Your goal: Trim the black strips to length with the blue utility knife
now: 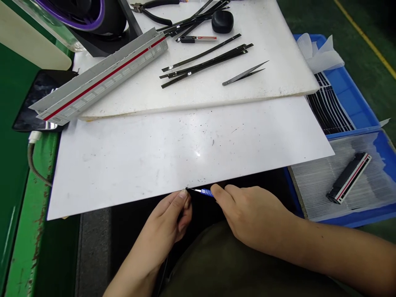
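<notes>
Head view: right hand [253, 214] pinches a blue-handled tool [204, 192], tip braced at the white board [173, 148] edge, where left hand [175, 216] closes, apparently on a thin dark strip.

lighting: bright, even, from overhead. glare: small hotspot on the white sheet [192, 156]; glints on the black strips [204, 62]. shadows: soft, faint. focus: sharp throughout. distortion: wide-angle bowing at edges.

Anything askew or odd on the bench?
The white sheet overhangs the near bench edge, above the lap. The grey red-striped rail lies diagonally, half off the white board. A phone lies partly under the rail. Nothing looks spilled or broken.
</notes>
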Demonstrator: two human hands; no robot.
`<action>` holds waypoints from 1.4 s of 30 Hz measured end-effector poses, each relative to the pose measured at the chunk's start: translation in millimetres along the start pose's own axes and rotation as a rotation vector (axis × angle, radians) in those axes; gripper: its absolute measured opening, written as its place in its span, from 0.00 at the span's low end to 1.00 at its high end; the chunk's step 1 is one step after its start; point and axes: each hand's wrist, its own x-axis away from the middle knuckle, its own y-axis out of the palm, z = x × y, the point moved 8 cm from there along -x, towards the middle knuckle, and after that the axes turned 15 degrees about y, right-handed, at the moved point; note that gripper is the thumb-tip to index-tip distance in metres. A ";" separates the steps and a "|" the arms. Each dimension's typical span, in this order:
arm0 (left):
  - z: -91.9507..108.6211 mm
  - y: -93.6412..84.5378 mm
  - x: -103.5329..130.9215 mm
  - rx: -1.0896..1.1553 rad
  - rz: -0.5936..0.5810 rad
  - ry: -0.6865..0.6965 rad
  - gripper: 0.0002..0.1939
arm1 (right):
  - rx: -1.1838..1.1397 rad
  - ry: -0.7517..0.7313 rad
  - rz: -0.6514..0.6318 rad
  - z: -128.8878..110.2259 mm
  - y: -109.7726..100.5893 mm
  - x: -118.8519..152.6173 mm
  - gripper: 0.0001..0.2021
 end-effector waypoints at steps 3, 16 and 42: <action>0.6 0.2 -0.4 -0.016 0.000 0.010 0.23 | 0.020 0.004 0.002 -1.7 -1.0 0.6 0.24; 0.2 -1.9 -1.9 -0.020 0.017 0.009 0.22 | -0.071 0.062 0.036 3.5 -0.9 -0.3 0.20; 1.6 -2.6 -2.3 -0.061 0.039 0.038 0.23 | -0.045 0.074 -0.038 0.1 6.0 2.3 0.22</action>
